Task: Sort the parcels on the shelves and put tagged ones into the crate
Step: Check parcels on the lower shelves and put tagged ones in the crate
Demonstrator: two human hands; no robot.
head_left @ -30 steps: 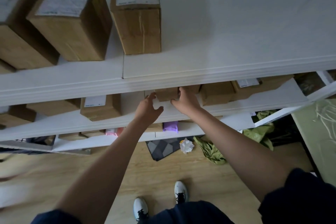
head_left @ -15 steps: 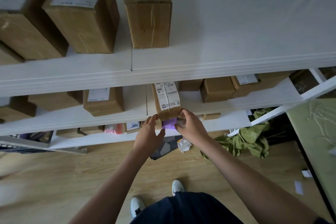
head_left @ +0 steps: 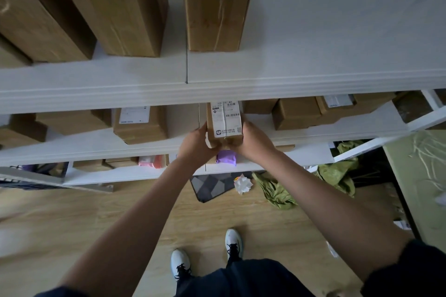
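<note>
A small brown cardboard parcel (head_left: 225, 123) with a white shipping label on top sits at the front edge of the middle shelf (head_left: 337, 132). My left hand (head_left: 196, 143) grips its left side and my right hand (head_left: 253, 140) grips its right side. Its far end is tucked under the upper shelf (head_left: 313, 65). Other brown parcels stand on the upper shelf, such as one (head_left: 216, 5) above my hands. A labelled box (head_left: 140, 124) lies left of the held parcel. The crate is not in view.
A purple packet (head_left: 226, 157) and a pink packet (head_left: 150, 161) lie on the lowest shelf. On the wooden floor are a grey patterned mat (head_left: 212, 185), crumpled white paper (head_left: 242, 184) and green cloth (head_left: 277, 190). A green surface (head_left: 420, 176) stands at the right.
Both hands went from reaching under the upper shelf to gripping the labelled parcel, which has slid forward to the shelf's front edge. My view has moved closer to the shelves.
</note>
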